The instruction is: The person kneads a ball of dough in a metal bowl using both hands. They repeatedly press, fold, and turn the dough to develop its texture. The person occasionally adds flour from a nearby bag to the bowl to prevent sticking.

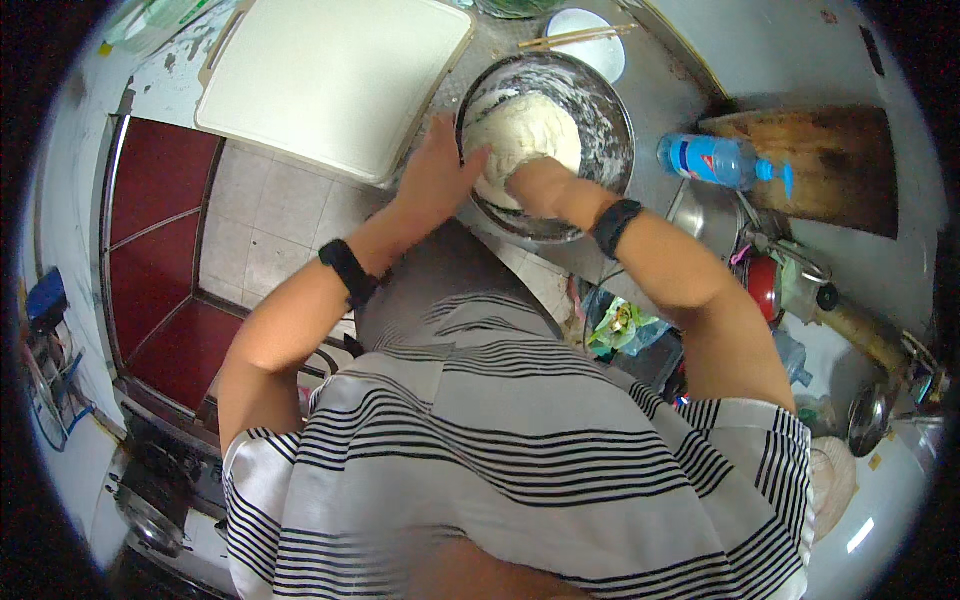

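Note:
A large pale mass of dough [536,127] fills much of a metal bowl [611,112], whose inner wall is smeared with flour or dough. My right hand [541,187] presses into the near side of the dough with its fingers curled; the fingertips are hidden. At the bowl's left rim is my left hand [439,169], slightly blurred. Its fingers lie outside the rim and its thumb reaches over the inside, beside the dough. Each wrist wears a black band.
Left of the bowl lies a white cutting board [337,82]. Wooden chopsticks [577,36] rest across a white bowl [592,64] behind it. To the right are a blue pump bottle [712,161], a wooden board [832,169] and a metal pot [701,214].

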Tool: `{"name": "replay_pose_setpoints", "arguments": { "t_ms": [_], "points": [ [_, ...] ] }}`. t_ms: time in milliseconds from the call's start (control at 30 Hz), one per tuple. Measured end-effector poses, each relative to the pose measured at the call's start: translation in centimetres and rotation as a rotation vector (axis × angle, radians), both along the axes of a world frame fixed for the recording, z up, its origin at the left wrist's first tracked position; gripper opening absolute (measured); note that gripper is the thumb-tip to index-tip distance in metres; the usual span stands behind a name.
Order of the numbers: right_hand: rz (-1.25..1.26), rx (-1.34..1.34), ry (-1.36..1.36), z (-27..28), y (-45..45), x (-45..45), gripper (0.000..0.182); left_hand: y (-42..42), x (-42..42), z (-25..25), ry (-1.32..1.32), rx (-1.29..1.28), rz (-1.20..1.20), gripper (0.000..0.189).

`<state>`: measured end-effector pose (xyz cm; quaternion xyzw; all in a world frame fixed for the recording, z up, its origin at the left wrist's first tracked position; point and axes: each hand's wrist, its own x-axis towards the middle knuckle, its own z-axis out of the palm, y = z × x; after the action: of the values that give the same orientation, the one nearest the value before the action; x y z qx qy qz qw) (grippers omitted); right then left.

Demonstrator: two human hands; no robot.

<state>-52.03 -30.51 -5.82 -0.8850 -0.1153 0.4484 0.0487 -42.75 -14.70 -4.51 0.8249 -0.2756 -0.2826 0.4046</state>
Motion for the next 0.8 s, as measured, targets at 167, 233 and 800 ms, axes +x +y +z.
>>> {"name": "replay_pose_setpoints", "arguments": {
  "t_ms": [167,233,800],
  "points": [
    [-0.031,0.028,0.103,-0.9,0.2,3.0,0.024,1.2,-1.0,-0.7,-0.062,-0.057,0.017,0.064],
    [-0.064,-0.005,0.225,0.4,0.7,4.6,0.026,1.8,-1.6,0.2,-0.012,-0.045,0.019,0.065],
    [-0.437,0.275,-0.247,4.5,-1.9,6.3,0.030,-0.1,7.4,-2.5,-0.156,-0.084,-0.234,0.040]
  ]
}}
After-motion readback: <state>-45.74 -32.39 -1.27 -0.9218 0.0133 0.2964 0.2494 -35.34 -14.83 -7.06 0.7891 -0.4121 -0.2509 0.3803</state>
